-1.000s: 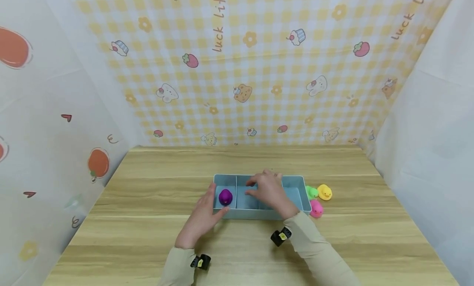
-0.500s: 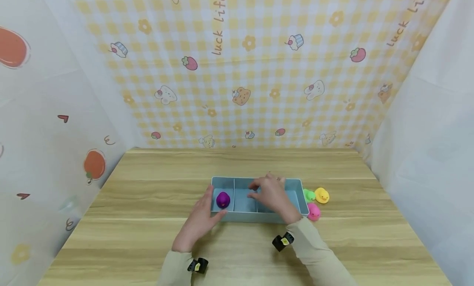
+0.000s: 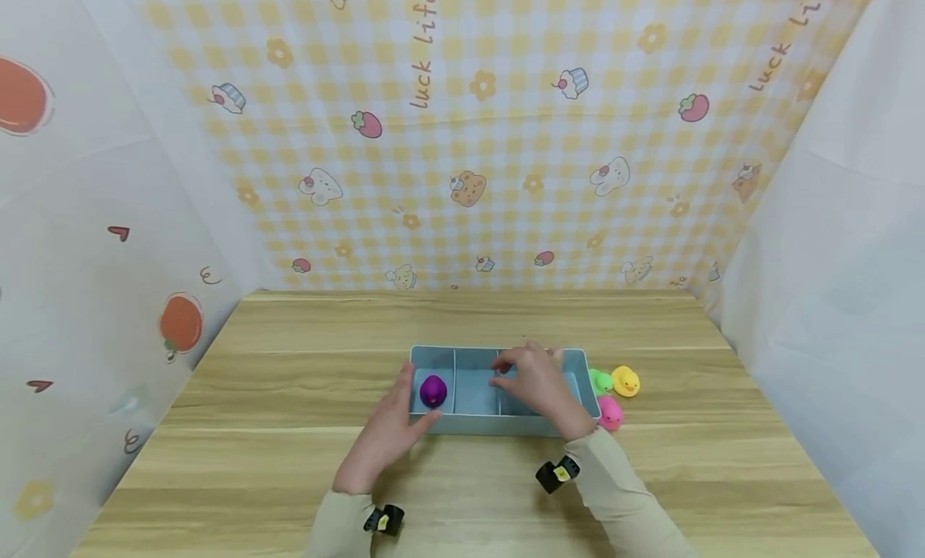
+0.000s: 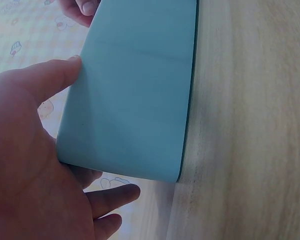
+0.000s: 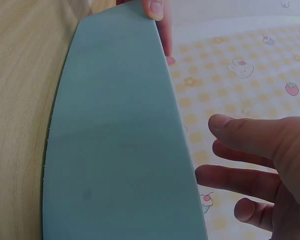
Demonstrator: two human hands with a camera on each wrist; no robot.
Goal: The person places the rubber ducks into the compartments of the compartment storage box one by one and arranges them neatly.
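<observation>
A long light-blue divided box [image 3: 477,424] lies on the table in the head view. In its leftmost compartment is a purple toy duck [image 3: 433,391]. My left hand [image 3: 388,421] holds the box's left end, thumb at the front rim and fingers along the end wall. The left wrist view shows that thumb [image 4: 65,75] at the rim and some fingers beyond the corner. Over the compartments right of the middle hovers my right hand [image 3: 536,380], fingers loosely bent. The right wrist view shows nothing between its parted thumb and fingers [image 5: 240,181].
Beyond the box's right end, a green toy duck [image 3: 601,381], a yellow one [image 3: 625,380] and a pink one [image 3: 610,413] sit close together on the wooden table [image 3: 289,397]. A patterned cloth [image 3: 462,140] hangs behind the table.
My right hand has shifted slightly right over the box. The left hand keeps its place at the left end. The whole head view has drifted a little.
</observation>
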